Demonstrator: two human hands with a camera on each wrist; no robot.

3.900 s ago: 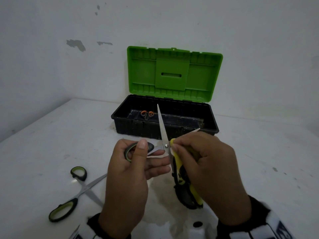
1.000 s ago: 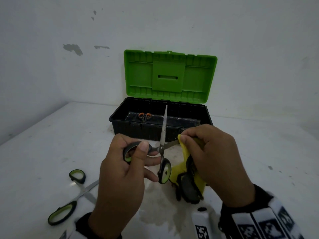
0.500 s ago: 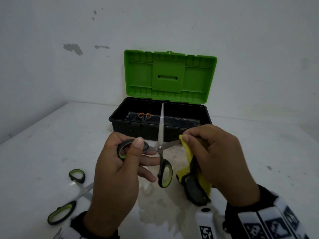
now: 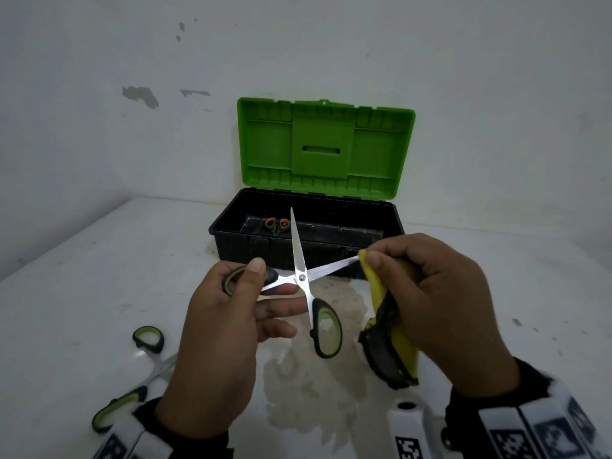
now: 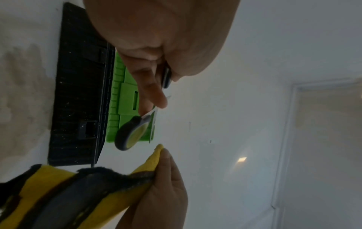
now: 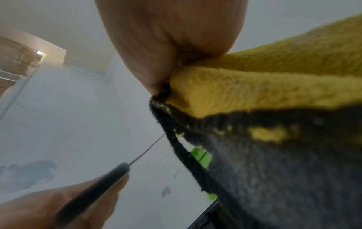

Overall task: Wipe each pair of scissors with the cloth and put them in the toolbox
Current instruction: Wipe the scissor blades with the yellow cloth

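My left hand (image 4: 231,313) holds a pair of black-and-green scissors (image 4: 303,279) by one handle loop, thumb on top, blades spread wide. One blade points up toward the toolbox; the other runs right into the yellow-and-dark cloth (image 4: 390,329). My right hand (image 4: 427,293) pinches that cloth around the blade's tip. The loose handle loop (image 4: 326,329) hangs down. In the left wrist view the scissors' handle loop (image 5: 131,134) and the cloth (image 5: 78,189) show; in the right wrist view the cloth (image 6: 264,116) fills the frame.
The black toolbox (image 4: 308,256) stands open behind the hands, its green lid (image 4: 326,147) upright, with orange-handled scissors (image 4: 276,224) inside. Another black-and-green pair (image 4: 139,376) lies on the white table at the lower left. A damp stain (image 4: 314,385) marks the table under the hands.
My right hand with the cloth has slid outward along the right-pointing blade, from near the pivot to its tip. The left hand keeps its hold on the handle.
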